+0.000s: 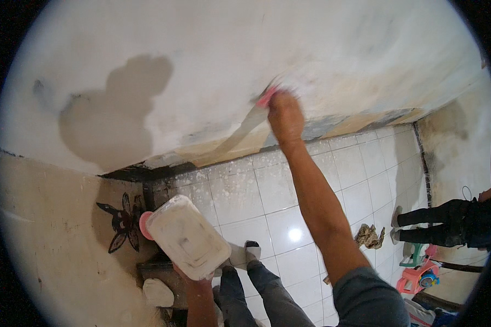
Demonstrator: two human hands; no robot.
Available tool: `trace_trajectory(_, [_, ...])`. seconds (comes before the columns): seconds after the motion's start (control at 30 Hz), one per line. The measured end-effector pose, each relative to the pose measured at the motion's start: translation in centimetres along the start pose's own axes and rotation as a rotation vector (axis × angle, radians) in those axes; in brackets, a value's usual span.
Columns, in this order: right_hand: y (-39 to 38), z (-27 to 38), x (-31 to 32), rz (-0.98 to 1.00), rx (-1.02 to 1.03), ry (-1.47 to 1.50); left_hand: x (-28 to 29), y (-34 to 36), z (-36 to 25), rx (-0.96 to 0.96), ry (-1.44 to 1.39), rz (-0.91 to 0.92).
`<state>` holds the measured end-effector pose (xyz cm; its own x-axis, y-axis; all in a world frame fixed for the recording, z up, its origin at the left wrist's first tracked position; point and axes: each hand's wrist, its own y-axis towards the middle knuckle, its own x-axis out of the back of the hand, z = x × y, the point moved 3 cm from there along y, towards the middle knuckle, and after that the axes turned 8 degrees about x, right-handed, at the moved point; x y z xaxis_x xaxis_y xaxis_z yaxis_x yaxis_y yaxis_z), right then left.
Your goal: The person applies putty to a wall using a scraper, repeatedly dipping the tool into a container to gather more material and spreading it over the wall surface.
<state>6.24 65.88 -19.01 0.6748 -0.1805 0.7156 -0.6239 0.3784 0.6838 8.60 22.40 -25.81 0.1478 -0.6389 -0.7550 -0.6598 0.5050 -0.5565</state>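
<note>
Right grip (286, 114) of yours, head view: fingers closed round a small pink tool (267, 98), both blurred, so its exact kind cannot be told. You have the tool up at the pale wall (218, 65), arm outstretched, just above a band of patchy tan and grey along the wall's foot. Whitish smears around the hand.

Left grip (195, 284): holding the near end of a white rectangular tray (188, 237), rounded corners, tilted, its face coated with streaky off-white paste. Your fingers there are mostly hidden beneath it, so their exact hold cannot be told. At the tray's far left side, a round pink object (145, 225) shows, partly covered by it.

Left of the tray: beige side wall (49, 234) bearing a black flower-shaped figure (126, 223). Below, a white lump (158, 292) beside a dark stand (172, 272).

Underfoot: white tiled floor (286, 231), pale spatter near the wall. Your grey trousers (273, 297) come in from the lower edge.

Off to your right: crumpled brown cloth or paper (369, 236) on the tiles; past it, another person (442, 218) standing in dark trousers, with pink plastic furniture (414, 278) and a green piece (414, 256) near their feet.
</note>
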Motion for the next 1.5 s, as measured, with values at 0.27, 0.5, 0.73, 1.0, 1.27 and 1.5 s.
trace_trajectory(0.27, [-20.6, 4.9, 5.7, 0.133, -0.813, 0.733, 0.6, 2.2, 0.0, -0.085, -0.027, 0.052])
trace_trajectory(0.5, [-13.8, 14.8, 12.3, 0.081, -1.158, 1.391, -0.8, 4.0, -0.1, -0.015, -0.103, 0.229])
trace_trajectory(0.73, [-10.5, 21.8, 11.0, 0.695, -0.784, 1.119, -0.5, 4.4, -1.3, 0.086, -0.124, 0.373])
trace_trajectory(1.0, [-10.2, 24.3, 9.7, 0.717, -0.688, 0.892, -0.1, 2.7, -3.0, 0.147, 0.118, 0.300])
trace_trajectory(1.27, [-10.6, 23.2, 8.7, 0.700, -0.626, 1.025, 0.1, 2.2, -4.1, 0.088, 0.326, 0.211])
trace_trajectory(1.5, [-11.1, 22.7, 7.6, 0.716, -0.666, 1.112, -0.7, 1.7, -5.7, 0.175, 0.447, 0.108])
